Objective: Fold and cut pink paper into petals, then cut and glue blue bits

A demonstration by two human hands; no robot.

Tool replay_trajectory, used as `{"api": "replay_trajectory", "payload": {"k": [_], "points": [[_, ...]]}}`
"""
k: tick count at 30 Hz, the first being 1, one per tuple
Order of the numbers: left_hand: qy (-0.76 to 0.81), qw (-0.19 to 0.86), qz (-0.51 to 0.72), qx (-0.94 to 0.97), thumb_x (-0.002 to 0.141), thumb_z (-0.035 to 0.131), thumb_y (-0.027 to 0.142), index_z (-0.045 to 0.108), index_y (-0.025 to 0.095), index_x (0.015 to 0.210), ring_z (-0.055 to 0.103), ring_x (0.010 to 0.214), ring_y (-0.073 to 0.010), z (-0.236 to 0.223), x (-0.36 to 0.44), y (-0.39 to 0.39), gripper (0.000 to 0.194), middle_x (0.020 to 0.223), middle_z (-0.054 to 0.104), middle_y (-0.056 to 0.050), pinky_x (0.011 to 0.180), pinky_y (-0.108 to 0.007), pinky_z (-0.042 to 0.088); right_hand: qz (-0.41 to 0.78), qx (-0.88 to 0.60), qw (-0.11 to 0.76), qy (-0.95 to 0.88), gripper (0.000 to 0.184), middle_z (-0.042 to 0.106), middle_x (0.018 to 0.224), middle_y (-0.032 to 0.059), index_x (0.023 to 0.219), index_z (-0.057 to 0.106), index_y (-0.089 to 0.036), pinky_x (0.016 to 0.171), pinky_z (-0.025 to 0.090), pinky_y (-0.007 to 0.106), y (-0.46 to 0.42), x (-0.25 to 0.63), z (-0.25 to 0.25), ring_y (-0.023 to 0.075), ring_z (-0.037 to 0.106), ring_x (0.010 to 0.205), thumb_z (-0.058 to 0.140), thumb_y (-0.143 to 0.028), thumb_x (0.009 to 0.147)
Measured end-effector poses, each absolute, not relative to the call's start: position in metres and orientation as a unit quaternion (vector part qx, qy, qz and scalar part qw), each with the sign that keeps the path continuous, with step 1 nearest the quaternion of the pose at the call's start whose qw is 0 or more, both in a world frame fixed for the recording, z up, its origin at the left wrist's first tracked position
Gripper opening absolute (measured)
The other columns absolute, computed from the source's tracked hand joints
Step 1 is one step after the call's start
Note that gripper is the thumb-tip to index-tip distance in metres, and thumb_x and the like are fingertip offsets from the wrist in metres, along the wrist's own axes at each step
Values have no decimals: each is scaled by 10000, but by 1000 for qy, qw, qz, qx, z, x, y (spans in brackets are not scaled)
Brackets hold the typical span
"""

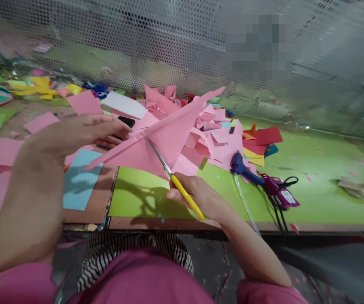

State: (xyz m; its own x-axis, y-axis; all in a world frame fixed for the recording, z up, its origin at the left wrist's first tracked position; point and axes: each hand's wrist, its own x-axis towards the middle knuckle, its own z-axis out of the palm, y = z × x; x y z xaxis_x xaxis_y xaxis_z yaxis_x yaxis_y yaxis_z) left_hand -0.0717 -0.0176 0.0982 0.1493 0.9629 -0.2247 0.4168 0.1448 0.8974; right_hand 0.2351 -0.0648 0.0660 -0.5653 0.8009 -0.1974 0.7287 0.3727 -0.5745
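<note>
A large pink paper sheet [165, 139] is raised at a slant above the table, with a narrow folded strip along its upper edge. My left hand [105, 128] is at that strip, its fingertips meeting the edge; the thumb is hidden. My right hand [201, 192] grips scissors [186, 196] with yellow handles. Their metal blades point up and left and lie against the sheet, partway across it. Below my left hand, a light blue paper piece [82, 181] lies on the table. A black object [127, 122], partly hidden, shows behind my left fingers.
Pink paper pieces [215, 141] are heaped behind the sheet. On the green tabletop [321, 181], a blue glue gun [245, 166] lies beside a magenta item [278, 192] with black cords. Red paper [266, 141] sits further back. A perforated metal panel [131, 46] rises behind the table.
</note>
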Motion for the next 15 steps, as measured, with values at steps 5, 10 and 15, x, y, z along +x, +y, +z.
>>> {"api": "replay_trajectory", "payload": {"k": [5,10,15], "points": [[556,466,268,634,788,699,502,689,203,849,452,643,-88,90,-53,-16,305,738,583,41,597,-222,381,289,-464,34,-837,644,517,652,-15,783,492,-204,576,257,286,-66,230,67,117,419,570,331,-809,935],[553,432,290,650,730,679,553,715,217,841,567,710,-144,82,-47,-13,356,729,617,19,602,-236,388,291,-463,28,-837,670,553,660,-1,810,524,-197,589,270,289,-66,229,71,125,437,584,320,-825,925],[543,442,300,648,751,638,531,680,215,801,560,688,-141,76,-39,-12,322,690,599,21,635,-252,417,299,-456,36,-837,691,550,661,1,810,527,-195,588,283,285,-67,229,74,126,455,587,300,-839,916]]}}
